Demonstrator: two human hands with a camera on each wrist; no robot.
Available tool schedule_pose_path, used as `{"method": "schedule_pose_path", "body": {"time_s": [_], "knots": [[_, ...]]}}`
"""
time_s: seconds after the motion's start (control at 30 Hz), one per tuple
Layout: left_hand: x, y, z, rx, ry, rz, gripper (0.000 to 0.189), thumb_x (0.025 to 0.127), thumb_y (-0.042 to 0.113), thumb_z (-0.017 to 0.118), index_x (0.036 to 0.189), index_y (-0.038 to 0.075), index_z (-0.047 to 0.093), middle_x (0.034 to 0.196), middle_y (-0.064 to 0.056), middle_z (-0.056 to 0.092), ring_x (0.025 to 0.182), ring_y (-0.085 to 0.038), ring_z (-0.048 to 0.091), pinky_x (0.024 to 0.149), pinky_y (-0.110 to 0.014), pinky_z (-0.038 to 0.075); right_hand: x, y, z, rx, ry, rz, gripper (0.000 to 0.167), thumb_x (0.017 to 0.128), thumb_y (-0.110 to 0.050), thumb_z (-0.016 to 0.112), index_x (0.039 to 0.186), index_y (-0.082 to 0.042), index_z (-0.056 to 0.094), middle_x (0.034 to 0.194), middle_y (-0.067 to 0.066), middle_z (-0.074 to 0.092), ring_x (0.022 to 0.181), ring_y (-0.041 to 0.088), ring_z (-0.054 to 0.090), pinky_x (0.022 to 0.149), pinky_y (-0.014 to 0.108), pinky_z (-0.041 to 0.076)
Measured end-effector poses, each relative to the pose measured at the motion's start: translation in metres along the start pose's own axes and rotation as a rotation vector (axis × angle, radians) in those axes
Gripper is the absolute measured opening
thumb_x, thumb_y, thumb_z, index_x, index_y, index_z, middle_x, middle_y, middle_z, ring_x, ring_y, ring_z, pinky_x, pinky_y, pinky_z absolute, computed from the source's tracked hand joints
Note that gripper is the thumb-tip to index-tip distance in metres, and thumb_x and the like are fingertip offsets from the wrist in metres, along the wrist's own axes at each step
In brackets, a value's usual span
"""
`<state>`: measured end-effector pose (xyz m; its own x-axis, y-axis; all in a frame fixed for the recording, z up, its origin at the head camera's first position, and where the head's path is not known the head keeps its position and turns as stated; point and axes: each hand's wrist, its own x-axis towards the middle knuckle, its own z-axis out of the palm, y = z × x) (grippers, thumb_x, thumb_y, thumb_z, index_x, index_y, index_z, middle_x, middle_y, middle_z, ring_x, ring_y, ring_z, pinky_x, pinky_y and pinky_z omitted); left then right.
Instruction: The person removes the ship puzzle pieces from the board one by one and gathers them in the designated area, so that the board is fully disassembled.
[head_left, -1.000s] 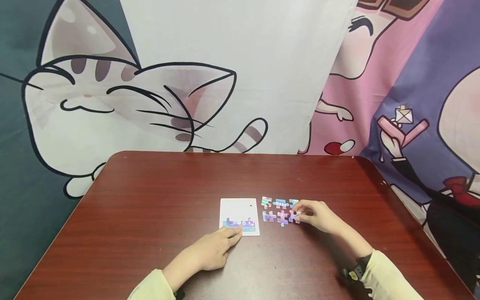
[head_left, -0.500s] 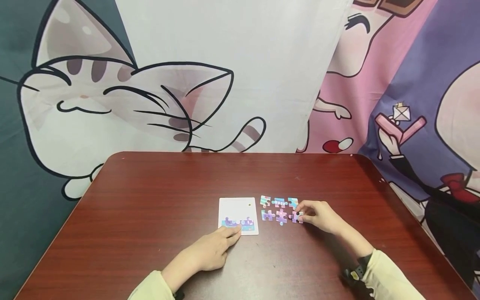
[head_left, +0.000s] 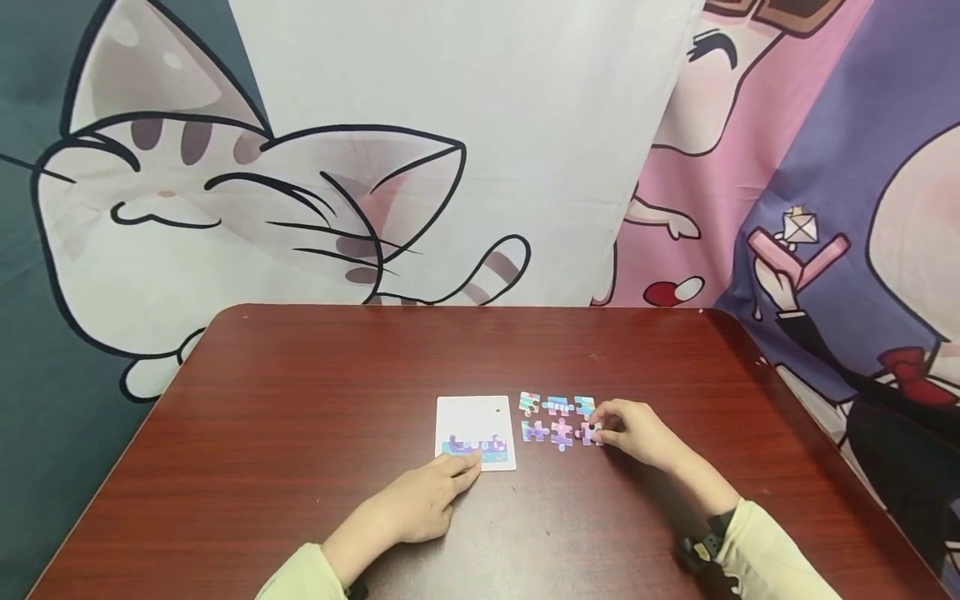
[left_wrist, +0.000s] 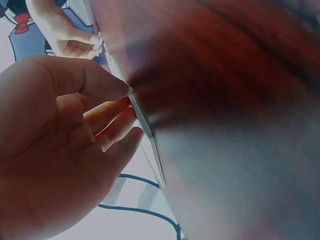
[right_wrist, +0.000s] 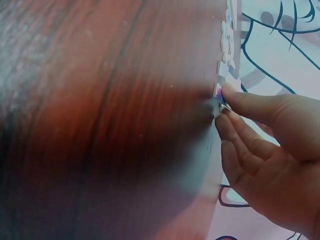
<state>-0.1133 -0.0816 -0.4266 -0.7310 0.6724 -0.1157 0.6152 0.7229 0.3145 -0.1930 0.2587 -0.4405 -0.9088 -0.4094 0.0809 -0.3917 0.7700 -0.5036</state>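
The white puzzle board (head_left: 472,417) lies flat on the table, with purple and blue pieces (head_left: 474,447) fitted along its near side. My left hand (head_left: 420,500) rests its fingers on the board's near edge; the left wrist view shows that hand (left_wrist: 65,135) beside the thin edge of the board (left_wrist: 145,125). To the right of the board, loose jigsaw pieces (head_left: 557,407) lie in two rows. With thumb and fingertips my right hand (head_left: 637,429) pinches the purple piece (head_left: 587,433) at the right end of the near row. In the right wrist view my hand (right_wrist: 275,140) partly hides that piece (right_wrist: 219,94).
The reddish-brown table (head_left: 337,375) spreads around the board and pieces. Behind its far edge hangs a cartoon-cat backdrop (head_left: 525,125). A dark watch-like band (head_left: 701,546) sits at the right wrist, by the light sleeve (head_left: 772,558).
The right hand has shifted the purple piece slightly to the right, away from its neighbour in the near row. The left hand stays on the board; the head view has moved a little.
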Motion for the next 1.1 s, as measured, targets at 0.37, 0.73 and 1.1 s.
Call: {"method": "schedule_pose_path", "body": {"time_s": [0.37,0.73,1.1], "knots": [[0.001,0.004,0.000,0.010,-0.003,-0.003,0.055,0.082,0.004,0.054,0.137,0.004,0.047,0.147,-0.003,0.039,0.130,-0.018,0.040,0.099,-0.036,0.042,-0.001,0.003,-0.002,0.018,-0.012,0.001,0.014,0.076,-0.009,0.075,0.088,-0.011,0.068,0.077,-0.007,0.060,0.069,0.006,0.053,0.061,0.024,0.044],[0.001,0.004,0.000,0.049,0.003,-0.005,0.055,0.081,0.003,0.055,0.136,0.004,0.048,0.146,-0.003,0.039,0.129,-0.018,0.040,0.100,-0.035,0.042,-0.001,0.008,0.000,0.034,-0.026,-0.026,0.012,0.077,-0.011,0.075,0.086,-0.012,0.068,0.079,-0.004,0.058,0.069,0.005,0.053,0.059,0.022,0.044],[0.004,0.009,-0.006,0.116,0.007,0.007,0.052,0.081,0.005,0.054,0.133,0.003,0.052,0.142,-0.007,0.045,0.126,-0.023,0.044,0.106,-0.034,0.035,-0.003,0.011,-0.004,0.023,-0.042,-0.069,0.015,0.078,-0.016,0.074,0.091,-0.013,0.068,0.081,-0.007,0.058,0.070,0.003,0.052,0.063,0.024,0.048]]}}
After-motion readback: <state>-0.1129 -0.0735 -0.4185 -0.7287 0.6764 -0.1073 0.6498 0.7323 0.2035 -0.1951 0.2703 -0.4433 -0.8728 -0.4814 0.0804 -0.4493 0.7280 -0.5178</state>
